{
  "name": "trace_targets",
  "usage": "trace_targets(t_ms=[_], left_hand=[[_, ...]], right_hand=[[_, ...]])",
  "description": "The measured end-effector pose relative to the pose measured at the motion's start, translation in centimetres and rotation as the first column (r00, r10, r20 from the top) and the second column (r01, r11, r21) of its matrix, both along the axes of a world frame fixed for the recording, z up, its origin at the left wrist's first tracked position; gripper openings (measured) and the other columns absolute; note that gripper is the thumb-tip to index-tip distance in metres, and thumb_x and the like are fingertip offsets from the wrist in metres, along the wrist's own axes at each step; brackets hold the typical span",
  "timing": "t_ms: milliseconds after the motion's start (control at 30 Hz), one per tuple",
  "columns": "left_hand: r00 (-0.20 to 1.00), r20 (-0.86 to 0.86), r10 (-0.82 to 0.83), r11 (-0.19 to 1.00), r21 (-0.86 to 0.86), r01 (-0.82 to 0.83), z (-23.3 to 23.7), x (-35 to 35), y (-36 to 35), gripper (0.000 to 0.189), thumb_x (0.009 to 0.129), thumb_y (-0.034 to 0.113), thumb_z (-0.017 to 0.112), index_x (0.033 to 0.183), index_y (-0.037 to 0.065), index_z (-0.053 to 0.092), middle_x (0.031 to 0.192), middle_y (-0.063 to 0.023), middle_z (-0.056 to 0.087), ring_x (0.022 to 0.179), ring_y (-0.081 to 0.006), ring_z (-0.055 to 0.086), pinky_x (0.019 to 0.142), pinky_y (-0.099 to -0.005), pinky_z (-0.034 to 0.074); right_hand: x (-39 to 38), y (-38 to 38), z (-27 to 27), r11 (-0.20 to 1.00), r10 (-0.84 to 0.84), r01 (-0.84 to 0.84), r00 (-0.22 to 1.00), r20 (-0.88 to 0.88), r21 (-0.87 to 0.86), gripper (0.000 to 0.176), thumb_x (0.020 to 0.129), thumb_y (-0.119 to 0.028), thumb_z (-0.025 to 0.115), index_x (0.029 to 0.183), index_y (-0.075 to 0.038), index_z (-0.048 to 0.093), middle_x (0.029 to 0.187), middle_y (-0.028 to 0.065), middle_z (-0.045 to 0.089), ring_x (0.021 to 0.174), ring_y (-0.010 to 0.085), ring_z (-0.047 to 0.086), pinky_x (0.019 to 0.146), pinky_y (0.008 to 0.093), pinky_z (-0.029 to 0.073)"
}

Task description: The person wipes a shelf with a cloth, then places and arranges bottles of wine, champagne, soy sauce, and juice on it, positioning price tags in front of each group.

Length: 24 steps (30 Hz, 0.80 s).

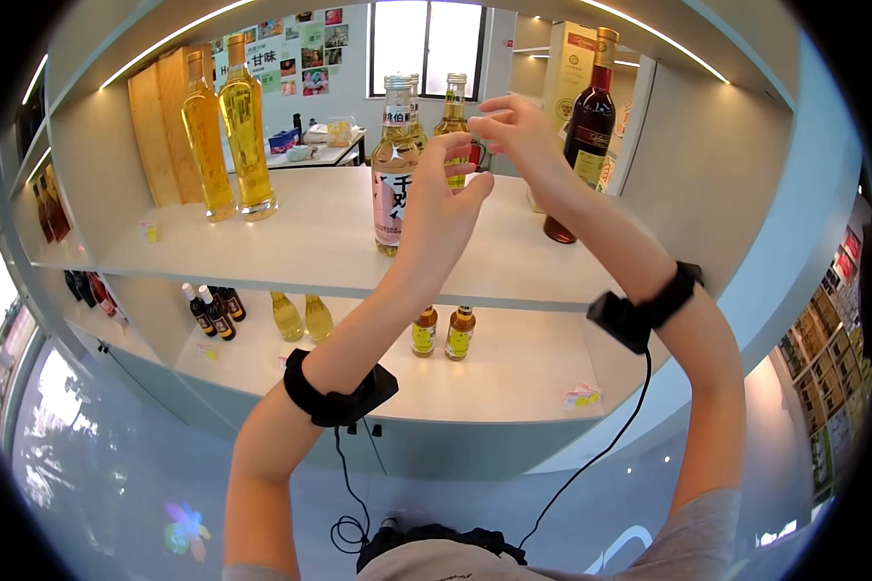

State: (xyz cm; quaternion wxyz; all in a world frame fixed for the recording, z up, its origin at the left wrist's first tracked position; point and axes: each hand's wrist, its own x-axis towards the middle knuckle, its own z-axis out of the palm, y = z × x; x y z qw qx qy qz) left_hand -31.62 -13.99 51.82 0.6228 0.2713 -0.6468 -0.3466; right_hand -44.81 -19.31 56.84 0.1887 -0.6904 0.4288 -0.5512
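Note:
My left hand (443,208) is raised over the upper shelf (310,228), thumb and fingers apart. It overlaps the right side of a clear glass bottle (389,194) with a pink and white label and pale yellow liquid. Higher and to the right, my right hand (523,140) reaches in with curved, separated fingers and nothing between them. Behind the hands stands another pale yellow bottle (454,89) with a silver cap, partly covered by my fingers. A further bottle (416,121) is mostly hidden behind the labelled one.
Two tall yellow bottles (246,136) stand left on the shelf beside wooden boards (157,136). Right of my right hand is a dark red wine bottle (592,121) before a pale box (564,82). Small bottles (423,334) stand on the lower shelf (513,378). Cables (591,463) hang from my wrist straps.

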Motion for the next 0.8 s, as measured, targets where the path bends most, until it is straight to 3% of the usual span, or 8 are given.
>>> trace_targets(t_ms=[133,233,333,467,500,600,800], left_hand=[[0.999,0.026,-0.022,0.996,0.092,0.02,-0.5,0.0,-1.0,0.046,0.081,0.015,0.059,0.124,0.008,0.045,0.121,-0.009,0.048,0.11,-0.0151,0.049,0.092,-0.0298,0.039],[0.999,0.03,-0.038,0.992,0.122,0.034,-0.6,0.3,-1.7,0.047,0.081,0.014,0.058,0.125,0.007,0.044,0.122,-0.0091,0.048,0.109,-0.0155,0.049,0.092,-0.0292,0.039],[0.998,0.01,-0.059,0.986,0.157,0.057,-0.2,0.5,-1.4,0.048,0.082,0.015,0.059,0.126,0.007,0.043,0.122,-0.0092,0.048,0.109,-0.0156,0.048,0.091,-0.0292,0.039],[0.996,-0.008,-0.087,0.985,0.147,0.087,0.2,1.0,-1.5,0.051,0.081,0.017,0.059,0.128,0.006,0.041,0.123,-0.0093,0.048,0.109,-0.0157,0.048,0.091,-0.0296,0.039],[0.995,-0.017,-0.098,0.985,0.14,0.099,0.1,1.1,-1.9,0.051,0.081,0.017,0.059,0.128,0.006,0.041,0.123,-0.0092,0.048,0.109,-0.0159,0.048,0.091,-0.0297,0.039],[0.995,-0.027,-0.101,0.983,0.152,0.104,0.2,1.5,-2.0,0.051,0.082,0.016,0.058,0.128,0.006,0.041,0.123,-0.0089,0.048,0.109,-0.016,0.048,0.091,-0.0299,0.039],[0.994,-0.058,-0.088,0.994,0.06,0.092,-0.6,1.4,-3.6,0.045,0.08,0.011,0.057,0.123,0.005,0.042,0.117,-0.0118,0.048,0.104,-0.0178,0.051,0.08,-0.0284,0.045]], right_hand=[[-0.3,-5.3,0.9,0.969,-0.198,0.212,0.974,-0.115,0.125,0.057,0.069,-0.033,0.073,0.108,0.002,0.051,0.099,0.0148,0.059,0.091,0.0223,0.057,0.079,0.0323,0.046],[0.6,-7.4,1.3,0.951,-0.265,0.284,0.953,-0.149,0.125,0.059,0.069,-0.031,0.073,0.11,0.004,0.049,0.107,0.0174,0.057,0.097,0.0239,0.057,0.082,0.0333,0.045],[1.1,-9.6,0.9,0.954,-0.226,0.249,0.963,-0.146,0.169,0.074,0.07,-0.037,0.073,0.124,0.003,0.043,0.12,0.0205,0.05,0.111,0.0283,0.048,0.091,0.0391,0.039],[0.7,-12.1,0.3,0.956,-0.186,0.193,0.981,-0.052,0.222,0.079,0.069,-0.034,0.076,0.127,0.005,0.038,0.124,0.0225,0.047,0.117,0.03,0.044,0.096,0.0404,0.036],[1.0,-12.6,0.1,0.955,-0.249,0.251,0.968,-0.028,0.157,0.075,0.068,-0.025,0.076,0.124,0.007,0.039,0.115,0.0207,0.054,0.106,0.0265,0.054,0.089,0.0358,0.043],[0.7,-13.6,0.1,0.962,-0.182,0.167,0.982,0.051,0.217,0.075,0.068,-0.023,0.076,0.126,0.006,0.038,0.116,0.0204,0.053,0.107,0.0265,0.053,0.089,0.0366,0.043],[1.1,-15.1,-0.5,0.979,-0.06,0.025,0.984,0.168,0.203,0.041,0.075,-0.01,0.069,0.11,0.004,0.052,0.102,0.0133,0.061,0.09,0.0203,0.06,0.078,0.0326,0.048]])
